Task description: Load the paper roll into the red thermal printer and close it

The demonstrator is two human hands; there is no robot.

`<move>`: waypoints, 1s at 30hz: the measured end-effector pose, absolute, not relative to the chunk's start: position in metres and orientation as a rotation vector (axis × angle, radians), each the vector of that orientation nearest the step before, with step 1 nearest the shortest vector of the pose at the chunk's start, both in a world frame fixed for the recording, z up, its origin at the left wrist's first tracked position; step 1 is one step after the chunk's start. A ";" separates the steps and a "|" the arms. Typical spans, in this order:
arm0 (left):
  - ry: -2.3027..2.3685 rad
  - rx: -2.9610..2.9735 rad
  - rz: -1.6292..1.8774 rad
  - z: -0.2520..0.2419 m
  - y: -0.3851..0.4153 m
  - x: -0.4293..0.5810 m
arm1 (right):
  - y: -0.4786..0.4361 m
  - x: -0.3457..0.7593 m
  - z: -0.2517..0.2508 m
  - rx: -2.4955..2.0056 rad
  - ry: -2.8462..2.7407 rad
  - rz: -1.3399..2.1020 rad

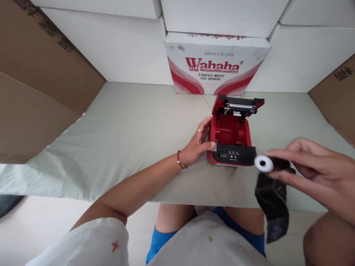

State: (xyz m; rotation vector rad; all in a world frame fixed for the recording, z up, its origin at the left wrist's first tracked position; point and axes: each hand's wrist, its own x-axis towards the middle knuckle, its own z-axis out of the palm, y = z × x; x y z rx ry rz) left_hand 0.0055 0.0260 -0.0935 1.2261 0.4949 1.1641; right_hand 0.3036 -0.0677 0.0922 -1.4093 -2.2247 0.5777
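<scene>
A small red and black receipt printer (232,154) sits on the cloth-covered table with its lid (240,103) raised, and its red paper compartment (230,132) shows no roll inside. My left hand (198,146) grips the printer's left side, thumb on the front corner and fingers along the side wall. To the right of the printer, my right hand (310,162) pinches a paper roll (263,163) with a white end and a dark outer layer. From that roll a loose dark strip (273,207) hangs down past the table's front edge.
Behind the printer stands a white and red Wahaha water carton (216,66) against stacked white boxes (124,44). Brown cardboard boxes (36,92) flank the left side, and another brown box (338,88) is at the right. A pale green cloth (133,125) covers the table.
</scene>
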 end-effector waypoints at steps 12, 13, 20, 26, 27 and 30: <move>0.473 1.195 1.138 -0.091 0.026 0.006 | 0.030 0.190 0.070 -2.120 -2.577 0.047; 0.475 1.200 1.137 -0.090 0.026 0.006 | 0.032 0.187 0.068 -2.136 -2.590 0.047; 0.484 1.223 1.139 -0.092 0.028 0.006 | 0.048 0.185 0.053 -2.065 -2.663 0.057; 0.487 1.268 1.159 -0.097 0.029 0.007 | 0.013 0.220 0.061 -1.565 -2.487 0.262; 0.488 1.281 1.163 -0.098 0.029 0.007 | 0.000 0.227 0.062 -1.431 -2.440 0.280; 0.511 1.378 1.186 -0.099 0.027 0.006 | -0.042 0.245 0.056 -1.139 -2.358 0.232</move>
